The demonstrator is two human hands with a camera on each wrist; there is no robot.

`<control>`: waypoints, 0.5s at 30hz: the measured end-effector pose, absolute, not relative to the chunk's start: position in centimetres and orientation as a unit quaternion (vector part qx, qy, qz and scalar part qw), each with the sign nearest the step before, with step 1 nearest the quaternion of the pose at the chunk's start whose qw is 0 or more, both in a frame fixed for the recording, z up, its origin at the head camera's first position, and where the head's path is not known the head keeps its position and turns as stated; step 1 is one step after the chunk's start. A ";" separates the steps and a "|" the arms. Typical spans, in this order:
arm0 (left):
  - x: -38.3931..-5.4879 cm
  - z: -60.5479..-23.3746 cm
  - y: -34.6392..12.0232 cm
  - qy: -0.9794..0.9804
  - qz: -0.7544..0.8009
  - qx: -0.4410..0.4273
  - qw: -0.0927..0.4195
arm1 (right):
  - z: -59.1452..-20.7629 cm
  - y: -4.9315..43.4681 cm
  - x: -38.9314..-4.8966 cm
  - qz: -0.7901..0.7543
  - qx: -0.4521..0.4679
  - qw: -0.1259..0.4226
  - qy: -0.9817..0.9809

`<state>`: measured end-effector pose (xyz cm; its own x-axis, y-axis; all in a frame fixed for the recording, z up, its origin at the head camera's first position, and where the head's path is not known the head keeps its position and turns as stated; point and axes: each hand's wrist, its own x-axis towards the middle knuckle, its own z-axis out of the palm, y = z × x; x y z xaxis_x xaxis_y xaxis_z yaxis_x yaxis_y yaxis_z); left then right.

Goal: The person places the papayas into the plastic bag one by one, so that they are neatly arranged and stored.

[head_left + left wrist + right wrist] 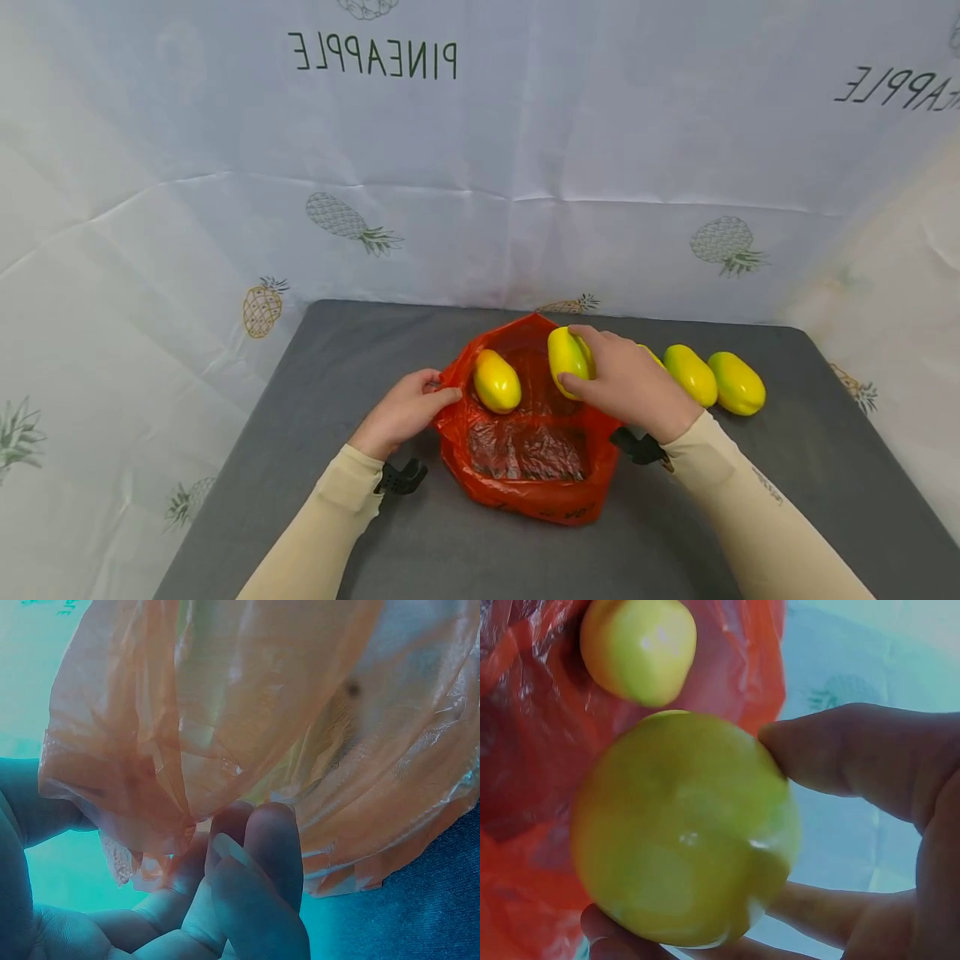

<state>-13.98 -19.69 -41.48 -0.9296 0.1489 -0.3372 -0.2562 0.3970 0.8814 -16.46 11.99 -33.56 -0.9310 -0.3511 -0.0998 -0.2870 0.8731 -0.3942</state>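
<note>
A red plastic bag lies with its mouth spread wide. My left hand pinches the bag's left rim between thumb and fingers; in the left wrist view the thin film hangs in folds above the fingertips. Over the right side of the bag, my right hand grips a yellow-green mango. The right wrist view has this mango large, with thumb and fingers round its sides. A second mango rests inside the bag at the left.
To the right of the bag, mangoes sit in a row on the grey tabletop, one partly hidden behind my right hand. A white curtain printed with pineapples hangs behind the table.
</note>
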 end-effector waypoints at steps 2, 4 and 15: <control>-14.0 -41.4 -19.8 0.813 0.552 -0.031 0.185 | -33.9 11.3 -16.9 -0.186 -0.171 0.096 0.963; -13.9 -41.4 -19.8 0.811 0.554 -0.030 0.186 | -34.3 10.7 -17.4 -0.183 -0.178 0.106 0.961; -13.8 -41.1 -19.9 0.809 0.558 -0.025 0.185 | -35.9 8.0 -19.2 -0.164 -0.185 0.145 0.958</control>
<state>-13.76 -19.89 -41.13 -0.9306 0.1649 -0.3267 -0.2466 0.3769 0.8928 -19.23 8.02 -35.85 -0.8895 -0.4020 -0.2172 -0.3068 0.8777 -0.3682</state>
